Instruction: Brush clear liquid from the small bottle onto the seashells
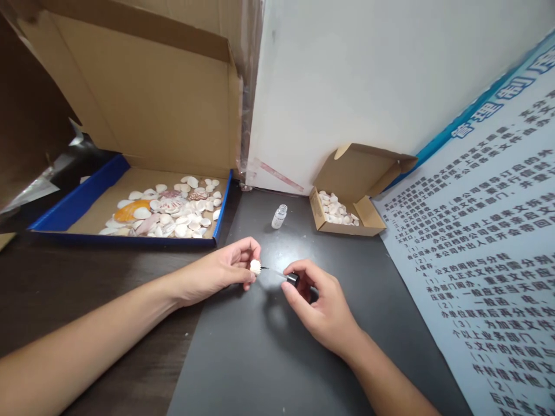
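Note:
Between the fingertips of my left hand [236,266] is a small white ribbed seashell [255,267]. My right hand [318,297] grips a brush cap [292,279] by its black top. A thin clear stem runs from the cap toward the shell, and its dark brush tip is at or very near the shell's right side; I cannot tell if they touch. Beyond both hands stands a small clear glass bottle [280,216] with its neck uncapped and a white label on its side.
At the left, a blue-edged cardboard box [95,188] with its lid up holds many seashells [173,211]. A smaller open carton [351,230] with small white shells [333,209] stands at the back right. A printed board [489,231] leans along the right side.

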The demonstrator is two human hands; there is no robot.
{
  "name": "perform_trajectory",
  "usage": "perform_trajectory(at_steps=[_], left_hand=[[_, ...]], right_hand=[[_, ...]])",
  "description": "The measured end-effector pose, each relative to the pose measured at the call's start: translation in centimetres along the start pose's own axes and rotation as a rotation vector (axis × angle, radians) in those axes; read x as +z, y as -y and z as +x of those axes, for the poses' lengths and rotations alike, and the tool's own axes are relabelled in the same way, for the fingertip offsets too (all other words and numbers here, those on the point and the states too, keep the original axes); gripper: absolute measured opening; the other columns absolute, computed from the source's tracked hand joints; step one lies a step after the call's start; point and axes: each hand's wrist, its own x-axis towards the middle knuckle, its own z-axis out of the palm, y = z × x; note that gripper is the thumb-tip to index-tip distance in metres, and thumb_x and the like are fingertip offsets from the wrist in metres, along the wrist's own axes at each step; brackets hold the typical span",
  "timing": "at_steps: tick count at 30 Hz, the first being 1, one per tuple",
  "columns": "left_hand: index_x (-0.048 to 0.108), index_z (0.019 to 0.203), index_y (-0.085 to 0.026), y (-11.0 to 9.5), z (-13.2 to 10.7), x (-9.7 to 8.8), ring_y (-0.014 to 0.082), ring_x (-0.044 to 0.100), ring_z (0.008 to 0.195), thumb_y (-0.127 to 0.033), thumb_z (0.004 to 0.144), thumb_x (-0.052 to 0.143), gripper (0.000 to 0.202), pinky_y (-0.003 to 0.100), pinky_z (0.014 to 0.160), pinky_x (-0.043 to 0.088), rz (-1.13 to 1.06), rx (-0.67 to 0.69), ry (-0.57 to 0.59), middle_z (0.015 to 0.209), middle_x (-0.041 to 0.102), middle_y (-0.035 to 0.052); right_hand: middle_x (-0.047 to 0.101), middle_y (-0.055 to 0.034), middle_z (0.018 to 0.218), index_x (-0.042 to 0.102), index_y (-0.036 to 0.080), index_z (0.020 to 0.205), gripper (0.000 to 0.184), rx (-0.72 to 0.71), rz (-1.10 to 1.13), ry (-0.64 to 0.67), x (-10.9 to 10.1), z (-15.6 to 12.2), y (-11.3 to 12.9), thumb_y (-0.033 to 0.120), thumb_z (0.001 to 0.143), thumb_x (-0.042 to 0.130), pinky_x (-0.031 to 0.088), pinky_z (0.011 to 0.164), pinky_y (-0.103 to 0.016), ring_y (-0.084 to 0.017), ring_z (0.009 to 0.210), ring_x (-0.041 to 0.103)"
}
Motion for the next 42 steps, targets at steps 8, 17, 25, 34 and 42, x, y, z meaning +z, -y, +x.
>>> perform_trajectory(at_steps=[8,17,25,34,42], left_hand=[[0.046,0.093,-0.020,0.3,0.2,0.0,0.0093,0.050,0.074,-0.016,0.081,0.067,0.024,0.024,0.067,0.045,-0.022,0.009,-0.004,0.084,0.050,-0.0032],[0.053,0.098,-0.016,0.6,0.3,-0.3,0.0098,0.055,0.076,-0.025,0.082,0.070,0.025,0.025,0.074,0.044,0.005,-0.051,0.003,0.083,0.059,-0.0004],[0.050,0.095,-0.019,0.2,0.2,0.1,0.0103,0.055,0.070,-0.026,0.083,0.068,0.023,0.026,0.067,0.047,-0.017,-0.008,-0.004,0.080,0.055,-0.0026],[0.052,0.103,-0.017,-0.2,0.2,0.2,0.0113,0.061,0.067,-0.031,0.083,0.069,0.029,0.027,0.066,0.048,-0.036,-0.038,0.015,0.087,0.065,0.0015],[0.051,0.100,-0.017,-0.9,-0.1,0.5,0.0141,0.066,0.074,-0.029,0.084,0.069,0.027,0.029,0.070,0.050,-0.106,-0.073,0.009,0.098,0.070,0.0066]], right_hand=[[0.054,0.0039,0.065,0.062,0.019,0.096,0.011,-0.061,0.009,0.020,-0.1,-0.1,0.2,0.022,0.085,0.060,0.042,0.052,-0.020,-0.009,0.054,0.050],[0.054,0.0040,0.065,0.061,0.019,0.097,0.012,-0.054,0.014,-0.015,-0.2,0.0,0.1,0.021,0.086,0.060,0.042,0.052,-0.019,-0.009,0.054,0.050],[0.052,0.0044,0.063,0.062,0.019,0.096,0.011,-0.049,0.000,-0.054,-0.3,0.1,0.2,0.020,0.086,0.059,0.041,0.051,-0.020,-0.009,0.054,0.049],[0.054,0.0031,0.065,0.062,0.019,0.098,0.012,-0.026,-0.002,-0.005,-0.3,0.0,0.0,0.024,0.088,0.057,0.041,0.052,-0.021,-0.011,0.055,0.049],[0.055,0.0025,0.066,0.062,0.018,0.097,0.011,-0.024,-0.020,-0.027,-0.3,0.1,-0.1,0.023,0.088,0.057,0.042,0.053,-0.021,-0.010,0.055,0.050]])
